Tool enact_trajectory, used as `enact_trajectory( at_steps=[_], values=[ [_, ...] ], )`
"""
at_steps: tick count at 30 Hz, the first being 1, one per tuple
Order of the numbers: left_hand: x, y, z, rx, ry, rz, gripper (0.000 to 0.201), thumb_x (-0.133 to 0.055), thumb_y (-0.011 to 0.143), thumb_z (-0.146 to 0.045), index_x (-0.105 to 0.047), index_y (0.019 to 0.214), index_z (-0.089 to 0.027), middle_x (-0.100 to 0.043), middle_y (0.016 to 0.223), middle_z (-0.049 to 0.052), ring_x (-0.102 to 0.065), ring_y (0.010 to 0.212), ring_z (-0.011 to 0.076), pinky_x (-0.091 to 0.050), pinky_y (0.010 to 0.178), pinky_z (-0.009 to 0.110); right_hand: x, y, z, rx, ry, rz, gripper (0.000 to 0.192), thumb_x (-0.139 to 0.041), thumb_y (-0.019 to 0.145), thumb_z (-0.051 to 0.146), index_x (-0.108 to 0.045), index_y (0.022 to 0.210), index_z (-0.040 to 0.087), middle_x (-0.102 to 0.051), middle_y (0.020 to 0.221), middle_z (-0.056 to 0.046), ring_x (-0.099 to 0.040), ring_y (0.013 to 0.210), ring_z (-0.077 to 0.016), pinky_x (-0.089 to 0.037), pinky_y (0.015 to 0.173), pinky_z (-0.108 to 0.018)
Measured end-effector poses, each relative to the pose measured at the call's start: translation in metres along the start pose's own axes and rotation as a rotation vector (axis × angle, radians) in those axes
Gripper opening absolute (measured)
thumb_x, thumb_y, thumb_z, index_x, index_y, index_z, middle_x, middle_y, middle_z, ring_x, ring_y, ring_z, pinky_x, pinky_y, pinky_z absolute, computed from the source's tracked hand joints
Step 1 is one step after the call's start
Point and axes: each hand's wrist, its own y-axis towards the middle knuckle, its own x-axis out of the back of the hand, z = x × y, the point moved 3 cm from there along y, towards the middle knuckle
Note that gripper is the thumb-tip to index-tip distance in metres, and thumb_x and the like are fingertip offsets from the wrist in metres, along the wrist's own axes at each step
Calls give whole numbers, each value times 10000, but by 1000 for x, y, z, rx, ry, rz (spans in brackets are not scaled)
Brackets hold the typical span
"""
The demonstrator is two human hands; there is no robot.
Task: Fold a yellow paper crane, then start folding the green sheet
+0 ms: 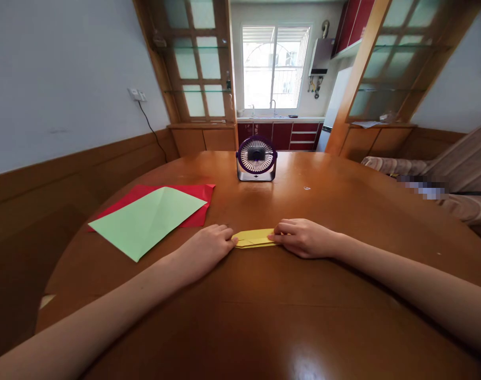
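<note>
A narrow strip of folded yellow paper (pixel 254 238) lies crosswise on the brown wooden table (pixel 240 327), with layered creases and angled corners at its left end. My left hand (pixel 212 245) pinches that left end between thumb and fingers. At the other end, my right hand (pixel 298 236) is closed on the paper, thumb in front and fingers curled behind, hiding the right tip. Left of my left hand, a light green sheet (pixel 149 221) with a faint crease rests on top of a red sheet (pixel 200 214).
A small purple desk fan (pixel 256 158) stands beyond the paper near the table's far edge. A small whitish scrap (pixel 307 188) lies right of it. To the right is a striped cushioned seat (pixel 458 206). Behind are wooden cabinets and a kitchen window (pixel 275 66).
</note>
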Motion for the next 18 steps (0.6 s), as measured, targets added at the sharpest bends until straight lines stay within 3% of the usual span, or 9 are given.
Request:
enact_trajectory(
  at_steps=[9, 18],
  values=[
    [-5, -3, 4, 10, 10, 3, 203, -471, 916, -83, -667, 930, -133, -610, 820, 82, -575, 751, 207, -413, 659, 314, 0, -4, -3, -17, 134, 47, 346, -398, 909, 172, -567, 1205, 116, -578, 1007, -130, -527, 848, -203, -474, 778, -339],
    [4, -6, 6, 13, 33, 41, 156, -554, 846, -56, -668, 792, -147, -618, 756, 64, -567, 705, 196, -360, 649, 311, -2, -5, -5, -27, 189, 47, 376, -416, 897, 176, -562, 1237, 109, -579, 1022, -135, -541, 897, -211, -479, 813, -353]
  ],
)
